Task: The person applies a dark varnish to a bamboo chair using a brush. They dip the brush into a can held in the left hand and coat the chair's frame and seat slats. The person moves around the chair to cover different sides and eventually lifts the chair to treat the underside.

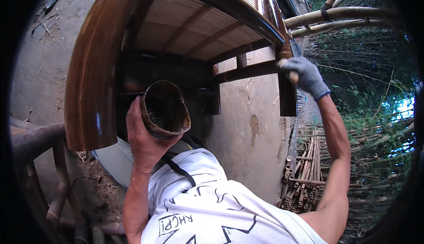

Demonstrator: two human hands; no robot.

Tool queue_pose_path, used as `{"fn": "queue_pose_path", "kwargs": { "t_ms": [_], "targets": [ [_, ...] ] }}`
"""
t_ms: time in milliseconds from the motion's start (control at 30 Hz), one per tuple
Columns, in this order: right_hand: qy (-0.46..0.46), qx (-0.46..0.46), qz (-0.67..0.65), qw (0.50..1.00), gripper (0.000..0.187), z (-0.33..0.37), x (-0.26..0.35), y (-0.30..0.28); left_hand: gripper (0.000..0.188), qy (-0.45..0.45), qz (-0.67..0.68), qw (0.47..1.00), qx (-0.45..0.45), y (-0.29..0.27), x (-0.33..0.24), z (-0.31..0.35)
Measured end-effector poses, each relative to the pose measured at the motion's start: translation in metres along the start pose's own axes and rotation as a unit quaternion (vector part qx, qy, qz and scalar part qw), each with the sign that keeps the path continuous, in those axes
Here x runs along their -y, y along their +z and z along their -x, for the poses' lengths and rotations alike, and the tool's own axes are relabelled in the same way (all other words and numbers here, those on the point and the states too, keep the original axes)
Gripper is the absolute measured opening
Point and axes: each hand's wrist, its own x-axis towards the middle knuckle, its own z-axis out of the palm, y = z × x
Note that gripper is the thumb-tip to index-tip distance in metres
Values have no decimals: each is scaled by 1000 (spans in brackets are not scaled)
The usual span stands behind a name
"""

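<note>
My bare left hand (148, 144) is wrapped around a brown, rough-rimmed container (167, 107). Its mouth faces up, and the inside is dark, so its contents are hard to tell. My right hand (305, 75) wears a grey knit glove and is closed at a post of a glossy dark-brown bamboo piece of furniture (95, 67). Bare fingertips seem to show past the glove; whatever they hold, if anything, cannot be made out. Pale slatted panels (194, 27) fill part of the furniture's frame, in front of both hands.
Brown bamboo railing (37, 142) stands at the lower left. Stacked bamboo poles (307, 173) lie on the right, near dense greenery (371, 67). Thick poles (340, 16) cross at the upper right. Bare grey ground (245, 133) runs beneath the furniture.
</note>
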Motion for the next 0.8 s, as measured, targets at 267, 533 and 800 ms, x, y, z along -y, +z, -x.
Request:
{"fn": "queue_pose_path", "kwargs": {
  "t_ms": [267, 533, 800],
  "targets": [
    [-72, 329, 123, 933, 11, 45, 112, -1, 115, -11, 12, 1000, 5, -6, 7, 3],
    [-22, 77, 159, 984, 9, -59, 20, -11, 116, -61, 47, 997, 24, -14, 6, 22],
    [31, 246, 121, 961, 18, -87, 92, 88, 117, -95, 38, 994, 28, -27, 9, 23]
  ]
}}
